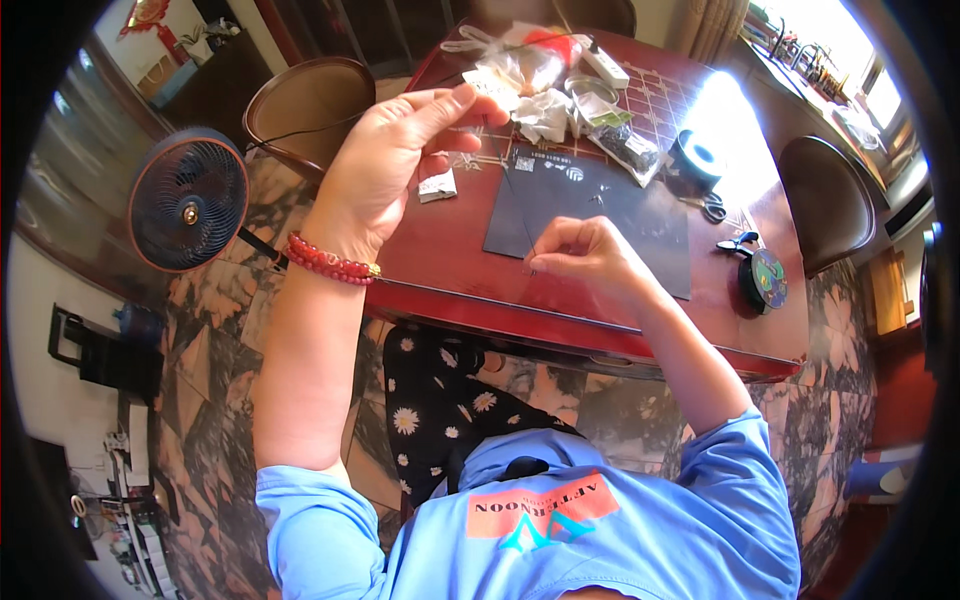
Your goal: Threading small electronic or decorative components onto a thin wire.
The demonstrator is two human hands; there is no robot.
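Observation:
My left hand [405,135], with red bead bracelets on its wrist, is raised over the table's near left part, its thumb and fingers drawn together. Lower and to the right, my right hand [588,252] pinches thumb against forefinger above the near edge of a black mat [545,215]. A thin dark thread [511,185] slants between the two hands, and both seem to grip it; its ends are too fine to make out. Several tiny dark bits [600,193] lie on the mat.
On the red table [440,262] are scissors [712,207], a round spool [768,280], a roll [697,157], a bag of dark pieces [632,150], crumpled tissues [545,115] and a power strip [604,66]. A fan [190,200] stands left; chairs [822,195] surround the table.

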